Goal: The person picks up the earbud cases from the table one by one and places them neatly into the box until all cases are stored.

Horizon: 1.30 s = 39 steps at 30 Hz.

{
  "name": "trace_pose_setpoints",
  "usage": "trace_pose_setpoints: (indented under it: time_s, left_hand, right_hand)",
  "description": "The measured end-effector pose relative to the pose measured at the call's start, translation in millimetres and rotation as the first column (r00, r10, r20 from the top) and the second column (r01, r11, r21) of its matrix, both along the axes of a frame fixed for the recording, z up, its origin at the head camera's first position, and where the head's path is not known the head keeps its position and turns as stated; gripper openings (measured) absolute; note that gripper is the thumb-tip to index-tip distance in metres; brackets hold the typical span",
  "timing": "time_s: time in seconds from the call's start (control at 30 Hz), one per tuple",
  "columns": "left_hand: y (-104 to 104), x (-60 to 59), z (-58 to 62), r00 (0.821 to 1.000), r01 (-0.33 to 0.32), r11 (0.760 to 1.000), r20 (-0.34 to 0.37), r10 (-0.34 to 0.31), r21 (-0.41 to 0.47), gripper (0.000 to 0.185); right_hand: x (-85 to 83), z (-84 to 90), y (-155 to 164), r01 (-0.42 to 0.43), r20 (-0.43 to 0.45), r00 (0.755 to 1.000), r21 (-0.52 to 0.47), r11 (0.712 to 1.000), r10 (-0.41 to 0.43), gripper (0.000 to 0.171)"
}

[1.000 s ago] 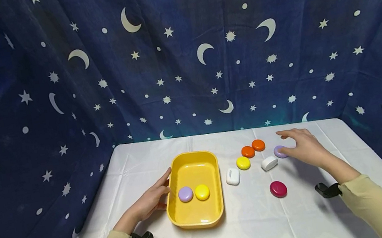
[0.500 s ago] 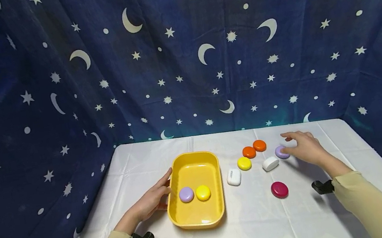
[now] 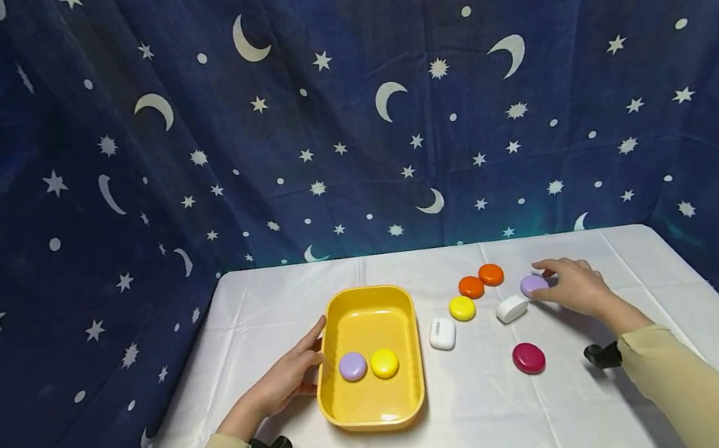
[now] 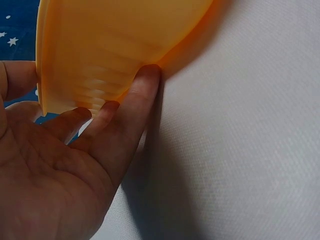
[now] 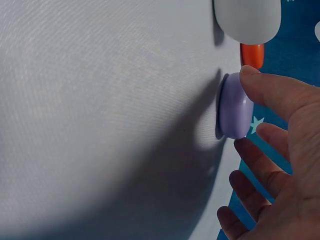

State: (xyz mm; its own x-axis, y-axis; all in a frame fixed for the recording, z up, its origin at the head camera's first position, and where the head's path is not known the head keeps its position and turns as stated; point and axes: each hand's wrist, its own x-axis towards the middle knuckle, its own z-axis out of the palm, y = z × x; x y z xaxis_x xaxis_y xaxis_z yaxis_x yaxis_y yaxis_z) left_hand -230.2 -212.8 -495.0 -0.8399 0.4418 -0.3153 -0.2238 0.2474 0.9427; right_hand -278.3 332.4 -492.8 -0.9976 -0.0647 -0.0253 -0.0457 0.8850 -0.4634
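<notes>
My right hand [image 3: 576, 289] is around a glossy lavender disc [image 3: 534, 285] on the white cloth. In the right wrist view its thumb [image 5: 270, 87] overlaps the upper end of the disc, and a fingertip sits right at the lower end. The head view shows a small gap between the index finger and the disc. My left hand [image 3: 285, 377] rests against the left side of a yellow tray [image 3: 361, 299], its fingers [image 4: 142, 92] touching the outer wall. Inside the tray lie a lavender disc [image 3: 352, 366] and a yellow disc [image 3: 384, 363].
Right of the tray are a white earbud case [image 3: 443, 334], a yellow disc [image 3: 462, 308], two orange discs [image 3: 472, 287], a white rounded piece on edge [image 3: 512, 309] and a dark red disc [image 3: 529, 358]. A star-and-moon curtain [image 3: 343, 124] stands behind the table.
My right hand has shifted slightly, and its index finger has come down closer to the lavender disc, narrowing the space to the thumb. The left hand and tray have stayed put.
</notes>
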Motion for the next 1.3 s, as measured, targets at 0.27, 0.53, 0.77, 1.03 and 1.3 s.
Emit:
trace_pose_setpoints:
  time_s: [0.27, 0.53, 0.77, 1.03, 1.3]
  left_hand:
    - [0.1, -0.7, -2.0, 1.0, -0.003, 1.0, 0.001, 0.003, 0.001, 0.072]
    - [0.0, -1.1, -3.8, 1.0, -0.014, 1.0, 0.005, 0.014, -0.004, 0.072]
    - [-0.2, -1.1, -3.3, 1.0, -0.008, 1.0, 0.004, 0.008, 0.003, 0.072]
    - [-0.6, -1.6, -3.2, 1.0, -0.009, 1.0, 0.006, 0.009, 0.006, 0.073]
    - [-0.7, -1.5, -2.8, 1.0, -0.002, 1.0, 0.006, 0.002, 0.006, 0.073]
  right_hand:
    - [-1.9, -7.7, 2.5, 0.002, -0.003, 1.0, 0.016, 1.0, -0.002, 0.073]
    - [-2.3, -10.3, 0.3, 0.019, 0.01, 1.0, 0.023, 1.0, -0.019, 0.072]
    - [-1.2, -10.5, 0.4, 0.013, 0.0, 1.0, 0.028, 1.0, -0.013, 0.067]
    - [0.5, -8.8, 0.3, 0.011, -0.011, 1.0, 0.014, 1.0, -0.011, 0.063]
    - [0.1, 1.3, -1.0, 0.033, -0.027, 0.999, -0.016, 0.999, -0.034, 0.065]
